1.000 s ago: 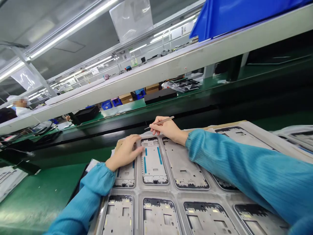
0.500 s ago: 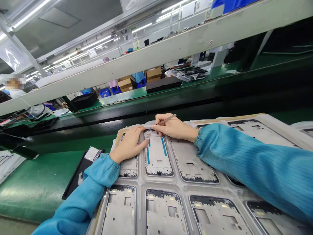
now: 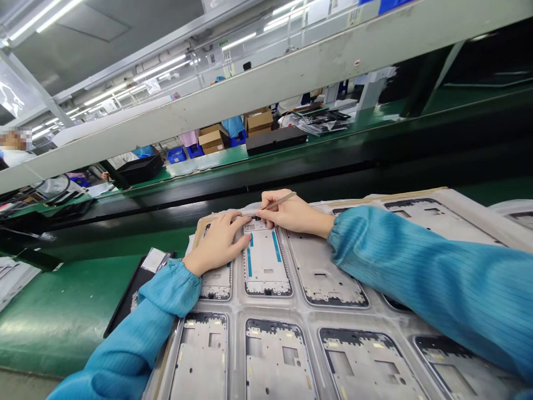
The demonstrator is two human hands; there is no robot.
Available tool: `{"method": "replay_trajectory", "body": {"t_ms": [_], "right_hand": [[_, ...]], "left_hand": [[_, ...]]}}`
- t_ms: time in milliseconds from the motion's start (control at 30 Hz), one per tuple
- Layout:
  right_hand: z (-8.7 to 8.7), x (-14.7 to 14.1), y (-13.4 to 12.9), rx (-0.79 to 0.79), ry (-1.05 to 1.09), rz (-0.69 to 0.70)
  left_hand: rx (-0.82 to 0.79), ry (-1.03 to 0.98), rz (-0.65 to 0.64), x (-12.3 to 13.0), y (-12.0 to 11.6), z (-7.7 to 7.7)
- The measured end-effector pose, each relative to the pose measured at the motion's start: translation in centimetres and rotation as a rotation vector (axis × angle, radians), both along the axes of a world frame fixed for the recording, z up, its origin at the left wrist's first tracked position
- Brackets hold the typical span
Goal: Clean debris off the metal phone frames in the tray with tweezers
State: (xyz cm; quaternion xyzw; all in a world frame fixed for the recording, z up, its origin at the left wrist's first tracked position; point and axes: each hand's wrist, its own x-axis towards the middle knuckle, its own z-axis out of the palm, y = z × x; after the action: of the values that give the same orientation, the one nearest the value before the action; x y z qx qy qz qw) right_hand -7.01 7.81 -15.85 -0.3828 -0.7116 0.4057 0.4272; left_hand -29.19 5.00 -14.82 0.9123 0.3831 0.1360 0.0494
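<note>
The right hand point(image 3: 293, 212) has slim metal tweezers point(image 3: 278, 201) pinched closed, tip now lowered onto the silver, blue-striped phone frame point(image 3: 266, 264) in the grey moulded tray point(image 3: 237, 316); the open left hand point(image 3: 219, 243) rests against the frame's edge.

Past the long white shelf point(image 3: 291, 75), you'll see a flat black case point(image 3: 275, 140) on a green-topped table point(image 3: 208, 166), with brown cardboard boxes point(image 3: 258, 119) and blue plastic crates point(image 3: 177, 155) behind, probably on the floor.
</note>
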Motion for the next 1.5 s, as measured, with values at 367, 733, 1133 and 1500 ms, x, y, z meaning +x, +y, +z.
{"method": "replay_trajectory", "body": {"t_ms": [367, 733, 1133, 1500], "right_hand": [[-0.05, -0.08, -0.2, -0.004, 0.013, -0.026], [0.41, -0.35, -0.39, -0.006, 0.045, -0.042], [0.28, -0.43, -0.29, -0.004, 0.048, -0.045], [0.39, -0.06, -0.71, 0.079, -0.028, -0.057]], "left_hand": [[0.053, 0.114, 0.005, 0.39, -0.15, 0.4], [0.102, 0.21, -0.003, 0.71, -0.14, 0.49], [0.125, 0.16, -0.015, 0.37, 0.25, 0.02], [0.103, 0.129, -0.018, 0.29, 0.13, 0.15]]}}
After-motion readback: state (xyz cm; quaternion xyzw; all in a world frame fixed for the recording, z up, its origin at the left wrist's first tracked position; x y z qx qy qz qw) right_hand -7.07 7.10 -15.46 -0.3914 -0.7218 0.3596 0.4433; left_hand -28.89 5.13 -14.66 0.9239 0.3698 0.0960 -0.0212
